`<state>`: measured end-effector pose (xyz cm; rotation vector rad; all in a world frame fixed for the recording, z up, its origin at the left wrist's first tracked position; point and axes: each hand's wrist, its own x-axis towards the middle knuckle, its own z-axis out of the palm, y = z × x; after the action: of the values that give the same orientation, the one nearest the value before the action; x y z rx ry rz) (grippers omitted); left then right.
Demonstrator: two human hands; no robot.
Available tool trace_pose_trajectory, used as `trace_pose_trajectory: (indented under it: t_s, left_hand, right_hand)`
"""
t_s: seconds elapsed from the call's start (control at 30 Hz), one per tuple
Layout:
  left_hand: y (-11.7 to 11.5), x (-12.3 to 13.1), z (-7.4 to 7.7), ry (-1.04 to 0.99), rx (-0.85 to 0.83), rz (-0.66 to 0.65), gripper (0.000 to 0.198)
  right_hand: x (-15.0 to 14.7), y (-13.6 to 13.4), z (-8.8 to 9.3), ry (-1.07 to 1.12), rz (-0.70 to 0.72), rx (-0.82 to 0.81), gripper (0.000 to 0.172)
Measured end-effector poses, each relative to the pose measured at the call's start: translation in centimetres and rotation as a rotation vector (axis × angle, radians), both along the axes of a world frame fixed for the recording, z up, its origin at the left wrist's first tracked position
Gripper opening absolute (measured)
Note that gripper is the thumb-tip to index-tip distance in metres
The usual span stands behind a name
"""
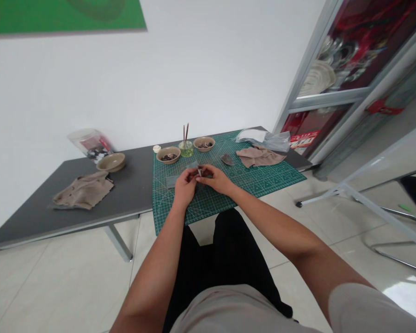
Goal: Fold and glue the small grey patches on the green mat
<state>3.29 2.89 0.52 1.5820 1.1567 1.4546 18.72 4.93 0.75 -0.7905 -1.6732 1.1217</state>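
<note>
At mid-frame, my right hand (211, 178) is pinching a small pale piece (199, 171) between thumb and fingers. My left hand (186, 183) is curling beside it, seemingly for steadiness; its grip I cannot tell. A tan bowl (167, 162) is sitting upper left, likely for easy reach.

I log open passage over the near right corner of the green gridded cutting mat (266, 180). Left hand (186, 180) and right hand (214, 179) block its left-middle; a clear round jar (186, 151) between two round tan bowls (168, 162), its far left; crumpled brown cloth (258, 157), its right side.
</note>
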Motion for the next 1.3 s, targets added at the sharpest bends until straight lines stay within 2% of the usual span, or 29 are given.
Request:
trace_pose_trajectory:
  t_s: [0.13, 0.23, 0.3, 0.37, 0.47, 0.6, 0.77, 0.97, 1.17, 1.3]
  left_hand:
    - [0.1, 0.1, -0.1, -0.058, -0.043, -0.043, 0.021]
    - [0.2, 0.2, -0.2, -0.089, -0.066, 0.008, 0.023]
    - [0.2, 0.3, -0.3, -0.092, -0.073, 0.059, 0.023]
    - [0.2, 0.3, -0.3, -0.081, -0.076, 0.088, 0.022]
    - [0.2, 0.4, -0.3, -0.055, -0.058, 0.068, 0.020]
    - [0.3, 0.7, -0.5, -0.062, -0.039, 0.022, 0.022]
    - [-0.2, 0.9, -0.6, 0.075, -0.016, 0.121, 0.016]
    - [-0.8, 0.9, 0.1, 0.293, 0.007, 0.193, 0.011]
    - [-0.7, 1.0, 0.0, 0.309, 0.003, 0.178, 0.009]
    - [-0.6, 1.0, -0.1, 0.249, -0.001, 0.182, 0.012]
  right_hand:
    - [0.1, 0.0, -0.2, 0.085, 0.025, -0.114, 0.036]
    - [0.3, 0.1, -0.4, 0.134, -0.111, -0.087, 0.024]
    - [0.5, 0.2, -0.6, 0.182, -0.195, -0.074, 0.025]
    - [0.5, 0.2, -0.7, 0.204, -0.217, -0.048, 0.026]
    - [0.5, 0.1, -0.8, 0.179, -0.195, -0.014, 0.027]
    - [0.3, 0.0, -0.7, 0.196, -0.159, -0.106, 0.031]
    - [0.1, 0.1, -0.7, 0.237, -0.143, -0.171, 0.057]
    - [0.4, 0.1, -0.8, 0.241, -0.115, -0.191, 0.031]
    - [0.4, -0.2, -0.2, 0.233, -0.103, -0.219, 0.032]
    - [0.4, -0.2, -0.1, 0.224, -0.088, -0.252, 0.033]
